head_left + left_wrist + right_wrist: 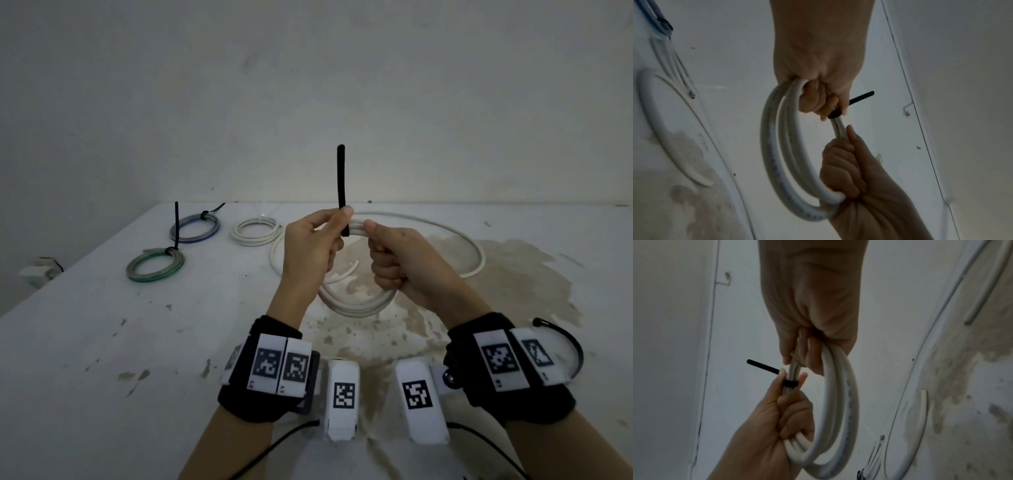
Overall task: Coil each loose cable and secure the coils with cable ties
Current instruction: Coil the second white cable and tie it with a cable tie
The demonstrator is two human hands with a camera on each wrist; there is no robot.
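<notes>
Four coiled cables are showing: three lying on the tabletop, one in hand. One loose cable is lying uncoiled.

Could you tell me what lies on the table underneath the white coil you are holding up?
Under the white coil, a loose white cable loops across the stained table. Both hands, left and right, cover part of that loop.

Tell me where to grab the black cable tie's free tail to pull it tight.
Pinch the black cable tie near the top of its upright tail, coming from above; it stands clear over both hands and the white cable coil.
</notes>
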